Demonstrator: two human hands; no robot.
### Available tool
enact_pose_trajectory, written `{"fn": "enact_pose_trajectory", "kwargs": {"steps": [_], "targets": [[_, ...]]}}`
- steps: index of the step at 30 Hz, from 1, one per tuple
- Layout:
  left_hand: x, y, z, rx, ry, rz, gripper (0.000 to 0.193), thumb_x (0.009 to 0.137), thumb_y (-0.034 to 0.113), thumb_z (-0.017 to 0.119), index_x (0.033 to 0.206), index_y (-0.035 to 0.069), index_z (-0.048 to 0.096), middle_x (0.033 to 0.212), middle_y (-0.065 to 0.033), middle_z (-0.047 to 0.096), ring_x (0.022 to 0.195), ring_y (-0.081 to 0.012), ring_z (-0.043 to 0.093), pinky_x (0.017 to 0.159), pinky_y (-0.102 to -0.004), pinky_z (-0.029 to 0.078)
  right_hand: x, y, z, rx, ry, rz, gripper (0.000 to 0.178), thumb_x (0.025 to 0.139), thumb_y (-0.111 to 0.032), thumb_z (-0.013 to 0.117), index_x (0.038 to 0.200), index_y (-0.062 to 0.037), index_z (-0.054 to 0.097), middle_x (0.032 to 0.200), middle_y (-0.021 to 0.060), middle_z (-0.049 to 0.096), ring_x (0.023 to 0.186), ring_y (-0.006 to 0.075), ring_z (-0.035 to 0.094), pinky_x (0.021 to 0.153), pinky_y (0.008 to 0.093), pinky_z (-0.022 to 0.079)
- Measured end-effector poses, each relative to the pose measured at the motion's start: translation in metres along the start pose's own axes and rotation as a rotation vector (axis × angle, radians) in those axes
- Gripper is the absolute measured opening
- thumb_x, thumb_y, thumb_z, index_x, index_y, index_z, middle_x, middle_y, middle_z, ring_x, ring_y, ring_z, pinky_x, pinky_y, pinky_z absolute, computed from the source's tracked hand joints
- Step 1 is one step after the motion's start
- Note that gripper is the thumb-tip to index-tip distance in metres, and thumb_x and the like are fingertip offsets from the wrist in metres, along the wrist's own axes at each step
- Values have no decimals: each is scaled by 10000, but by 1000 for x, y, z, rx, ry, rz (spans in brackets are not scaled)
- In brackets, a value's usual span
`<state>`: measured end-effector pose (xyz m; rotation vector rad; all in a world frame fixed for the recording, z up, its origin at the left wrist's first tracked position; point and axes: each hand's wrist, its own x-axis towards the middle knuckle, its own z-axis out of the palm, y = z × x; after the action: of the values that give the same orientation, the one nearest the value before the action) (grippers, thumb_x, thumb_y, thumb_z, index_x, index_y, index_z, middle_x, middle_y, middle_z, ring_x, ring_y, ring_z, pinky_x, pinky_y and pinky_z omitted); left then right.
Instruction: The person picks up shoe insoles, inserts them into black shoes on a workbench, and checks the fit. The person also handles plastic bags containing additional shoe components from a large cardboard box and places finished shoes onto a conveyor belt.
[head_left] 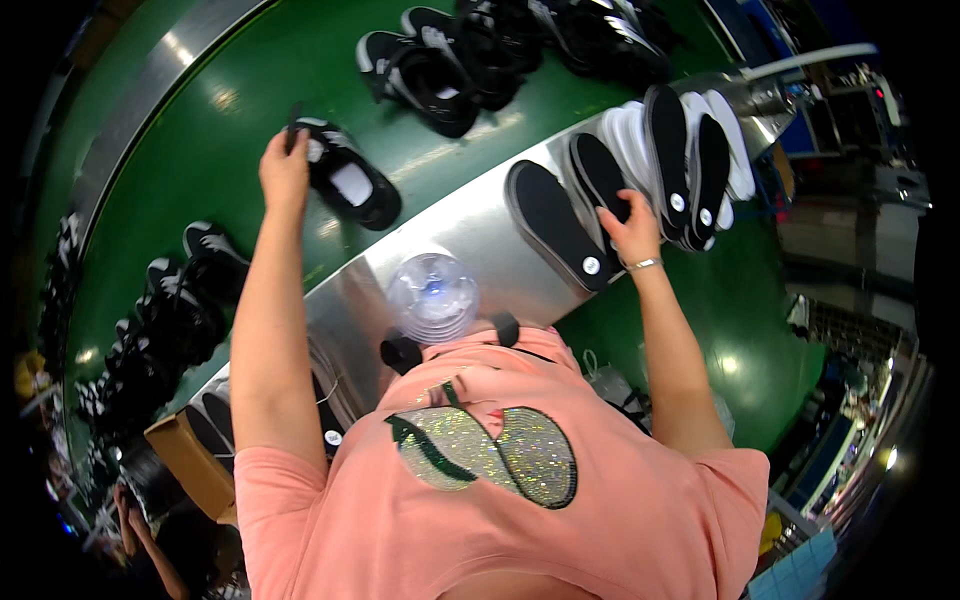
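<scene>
My left hand (284, 175) pinches the toe end of a black and grey shoe (376, 203) on the green belt. The shoe's opening faces up, and a white patch shows inside. At the right, my right hand (637, 236) has its thumb and fingers closed on the edge of a black insole (594, 163), which lies on the metal ledge. Beside it lies another black insole (545, 215) with a round white sticker at its near end. More insoles, black and white (668, 150), lean together just past my right hand.
The metal ledge (350, 290) runs between me and the green belt (270, 70). A clear plastic tub (433, 295) sits on it by my waist. Black shoes (420, 80) stand at the far side, and several more (170, 310) line the left. A cardboard box (190, 463) is at lower left, near another person's arms (150, 540).
</scene>
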<state>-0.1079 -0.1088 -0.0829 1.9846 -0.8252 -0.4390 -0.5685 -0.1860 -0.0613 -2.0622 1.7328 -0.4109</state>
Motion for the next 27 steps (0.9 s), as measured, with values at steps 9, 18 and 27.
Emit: {"fn": "enact_pose_trajectory", "kwargs": {"steps": [9,18,27], "targets": [[4,-4,2,-60,2,72,237,796,232,570,890,17,601,730,-75,605,665,-140,540,613,-277,416,-4,-17,2,-257,-75,-3,566,642,-248,688,1115,-60,441,1095,166,480,1028,330,445,848,392,391],[4,4,8,-442,-28,-172,201,815,197,557,853,4,596,734,-3,576,673,-74,477,622,-236,391,-8,-55,-2,-408,32,-192,392,734,-259,585,1059,-55,504,1161,172,449,1057,341,428,845,426,370],[16,28,43,-231,29,-89,262,792,261,560,908,27,586,750,-103,608,705,-191,571,668,-301,435,32,-133,32,-25,-48,-574,292,716,-151,591,983,-46,539,1052,162,510,958,333,480,809,388,399]]}}
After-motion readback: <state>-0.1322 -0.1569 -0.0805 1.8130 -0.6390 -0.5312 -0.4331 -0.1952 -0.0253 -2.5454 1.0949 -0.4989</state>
